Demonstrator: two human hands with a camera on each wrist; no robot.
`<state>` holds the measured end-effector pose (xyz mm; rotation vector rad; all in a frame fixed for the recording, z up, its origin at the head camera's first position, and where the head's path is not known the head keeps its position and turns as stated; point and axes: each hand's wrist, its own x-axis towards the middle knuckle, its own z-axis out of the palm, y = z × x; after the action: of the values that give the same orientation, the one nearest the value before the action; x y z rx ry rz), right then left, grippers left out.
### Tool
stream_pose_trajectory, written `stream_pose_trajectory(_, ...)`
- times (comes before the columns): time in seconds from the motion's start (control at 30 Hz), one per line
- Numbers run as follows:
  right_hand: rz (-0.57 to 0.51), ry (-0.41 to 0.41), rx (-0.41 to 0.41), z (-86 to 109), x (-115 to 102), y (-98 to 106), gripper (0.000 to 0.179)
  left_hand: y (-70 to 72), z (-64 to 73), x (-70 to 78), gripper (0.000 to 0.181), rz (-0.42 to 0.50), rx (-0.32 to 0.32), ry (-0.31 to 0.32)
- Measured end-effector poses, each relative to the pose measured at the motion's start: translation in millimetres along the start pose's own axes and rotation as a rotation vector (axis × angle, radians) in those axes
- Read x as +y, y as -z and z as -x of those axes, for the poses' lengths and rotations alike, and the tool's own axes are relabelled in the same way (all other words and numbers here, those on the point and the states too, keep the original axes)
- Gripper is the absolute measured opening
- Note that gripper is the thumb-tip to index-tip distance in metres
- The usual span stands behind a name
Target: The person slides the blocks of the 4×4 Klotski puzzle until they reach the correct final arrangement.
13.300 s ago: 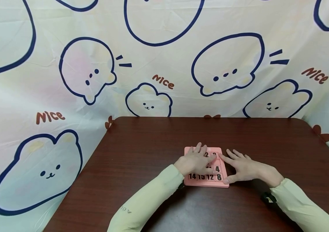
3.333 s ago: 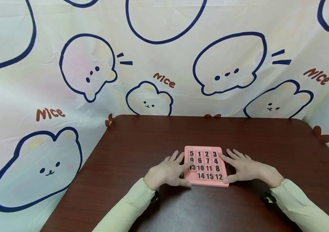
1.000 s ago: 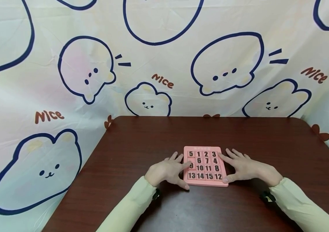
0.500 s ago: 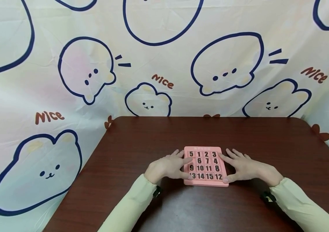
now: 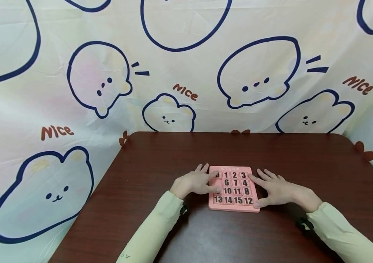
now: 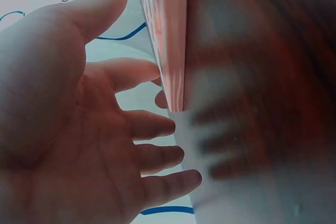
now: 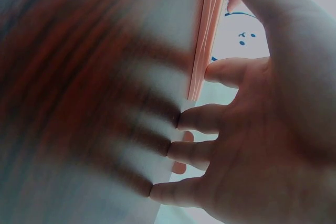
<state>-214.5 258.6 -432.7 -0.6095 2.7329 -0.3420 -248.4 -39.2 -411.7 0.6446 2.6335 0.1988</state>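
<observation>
A pink number slide puzzle (image 5: 236, 190) lies flat on the table. My left hand (image 5: 194, 183) is at its left side, index fingertip over the top-left tile 5 and thumb over tile 9, partly covering both. Beneath tile 5, the left slot of the second row holds no tile. Spread beside the right edge, my right hand (image 5: 280, 191) touches it with index finger and thumb. In the left wrist view the puzzle's side (image 6: 170, 45) shows past extended fingers. The right wrist view shows the index fingertip against the puzzle's side (image 7: 203, 40), other fingertips down on the table.
The dark brown wooden table (image 5: 160, 157) extends around the puzzle. Behind and beside it hangs a pale cloth (image 5: 206, 73) printed with blue-outlined bears. A dark strap (image 5: 305, 223) sits at the right wrist.
Over the last seconds tiles 13 and 9 slid down the left column, shifting the gap up to the second row. My left hand moved forward from there onto tile 5; the right stayed still.
</observation>
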Motion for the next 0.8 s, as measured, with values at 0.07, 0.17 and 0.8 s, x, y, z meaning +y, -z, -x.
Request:
stream_pose_trajectory(0.07,0.003,0.000,0.001,0.1,0,0,0.110,-1.4,-0.8,-1.1,0.074,-0.005,-0.004,0.004)
stream_pose_trajectory(0.17,-0.004,-0.004,-0.006,0.5,-1,1,0.110,-2.6,-1.0,-2.3,0.075,-0.006,-0.003,0.003)
stream_pose_trajectory(0.8,-0.014,-0.023,-0.013,0.9,-1,-1,0.109,-0.2,21.5,14.1,0.063,-0.049,0.002,-0.016)
